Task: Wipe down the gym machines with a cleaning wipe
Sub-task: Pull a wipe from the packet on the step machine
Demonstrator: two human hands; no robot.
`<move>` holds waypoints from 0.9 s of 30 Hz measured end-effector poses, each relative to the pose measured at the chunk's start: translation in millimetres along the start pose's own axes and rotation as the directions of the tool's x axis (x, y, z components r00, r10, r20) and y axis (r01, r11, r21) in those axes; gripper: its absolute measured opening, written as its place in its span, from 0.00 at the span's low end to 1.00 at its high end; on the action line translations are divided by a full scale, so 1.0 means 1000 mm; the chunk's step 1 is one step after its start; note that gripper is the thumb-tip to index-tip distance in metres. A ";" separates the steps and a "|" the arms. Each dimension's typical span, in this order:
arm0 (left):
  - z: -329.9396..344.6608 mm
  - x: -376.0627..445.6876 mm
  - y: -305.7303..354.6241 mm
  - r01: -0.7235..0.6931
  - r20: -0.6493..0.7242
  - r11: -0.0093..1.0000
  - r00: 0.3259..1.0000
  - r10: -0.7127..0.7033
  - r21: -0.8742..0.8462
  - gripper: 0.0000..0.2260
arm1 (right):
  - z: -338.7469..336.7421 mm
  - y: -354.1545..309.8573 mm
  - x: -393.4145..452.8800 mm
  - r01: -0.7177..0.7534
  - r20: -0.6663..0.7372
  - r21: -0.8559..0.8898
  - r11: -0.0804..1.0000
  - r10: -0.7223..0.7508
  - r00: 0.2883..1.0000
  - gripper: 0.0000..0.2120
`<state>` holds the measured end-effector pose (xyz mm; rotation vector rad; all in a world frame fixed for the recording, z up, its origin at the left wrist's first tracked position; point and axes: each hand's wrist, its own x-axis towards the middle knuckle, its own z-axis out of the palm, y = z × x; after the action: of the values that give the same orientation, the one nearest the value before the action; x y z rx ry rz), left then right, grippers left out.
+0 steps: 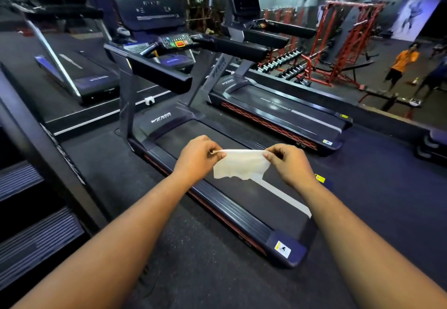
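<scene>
Wipe stretched out over treadmill (232, 212) deck.
Left hand (197, 157) and right hand (286, 162) pinch cleaning wipe (240, 164) top corners; thin, limp, probably tears easily.

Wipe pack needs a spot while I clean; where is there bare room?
Free: the belt between the motor cover and the wipe; also the floor left of the treadmill, up to the steps. Crowded: the console, full of buttons.

2 bare forearms reaching forward side by side, left hand (197, 157) with curled fingers pinching the wipe's (240, 164) upper left corner, right hand (287, 161) pinching its upper right corner, wipe stretched between them, hands level, well apart
</scene>
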<state>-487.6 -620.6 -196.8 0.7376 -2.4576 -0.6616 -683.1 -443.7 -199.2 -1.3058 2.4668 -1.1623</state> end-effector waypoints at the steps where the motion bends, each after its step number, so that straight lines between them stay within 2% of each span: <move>1: 0.002 0.005 -0.003 0.001 -0.031 0.999 1.000 -0.002 -0.036 0.06 | -0.002 0.001 0.007 0.033 -0.005 -0.022 0.999 -0.033 0.999 0.07; 3: 0.003 0.013 -0.006 0.037 -0.062 0.982 0.997 -0.050 -0.185 0.09 | -0.004 0.003 0.021 0.098 0.008 -0.023 0.995 -0.098 0.995 0.09; 5: 0.004 0.018 -0.002 0.111 -0.027 0.926 0.991 -0.129 -0.360 0.11 | -0.008 0.009 0.033 0.170 0.047 0.006 0.985 -0.170 0.984 0.12; 8: 0.008 0.025 0.012 0.154 -0.034 0.844 0.979 -0.199 -0.513 0.18 | -0.013 0.022 0.052 0.286 0.175 0.000 0.958 -0.281 0.944 0.18; 12: 0.012 0.038 0.038 0.116 -0.047 0.853 0.986 -0.162 -0.509 0.21 | -0.023 0.031 0.071 0.362 0.306 -0.076 0.929 -0.324 0.895 0.31; 13: 0.011 0.042 0.044 0.105 -0.034 0.864 0.990 -0.139 -0.493 0.21 | -0.023 0.029 0.074 0.362 0.315 -0.043 0.931 -0.331 0.890 0.32; 15: 0.009 0.051 0.052 0.084 0.004 0.883 0.996 -0.092 -0.463 0.23 | -0.022 0.017 0.076 0.317 0.370 0.136 0.938 -0.346 0.862 0.33; 17: 0.005 0.058 0.062 0.074 0.049 0.892 0.997 -0.059 -0.446 0.19 | -0.019 0.004 0.077 0.250 0.449 0.351 0.902 -0.396 0.801 0.30; 19: -0.002 0.062 0.069 0.064 0.080 0.898 0.996 -0.033 -0.435 0.16 | -0.012 0.000 0.079 0.191 0.476 0.479 0.857 -0.436 0.763 0.21; 21: -0.012 0.060 0.077 0.072 0.094 0.899 0.995 -0.034 -0.431 0.15 | -0.009 -0.004 0.079 0.120 0.469 0.578 0.807 -0.449 0.760 0.14; 24: -0.026 0.056 0.079 0.125 0.072 0.879 0.992 -0.104 -0.459 0.17 | -0.011 -0.010 0.081 0.052 0.442 0.659 0.750 -0.443 0.780 0.09; 26: -0.026 0.051 0.075 0.176 -0.005 0.803 0.976 -0.217 -0.569 0.23 | -0.013 -0.018 0.083 0.022 0.421 0.684 0.729 -0.420 0.804 0.05; 27: -0.021 0.045 0.071 0.220 -0.007 0.696 0.951 -0.308 -0.683 0.28 | -0.014 -0.023 0.084 -0.014 0.422 0.699 0.715 -0.398 0.815 0.06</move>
<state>-534.9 -601.6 -126.9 0.7907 -1.7826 -1.4753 -726.2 -506.0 -154.7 -1.4089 1.3048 -1.3085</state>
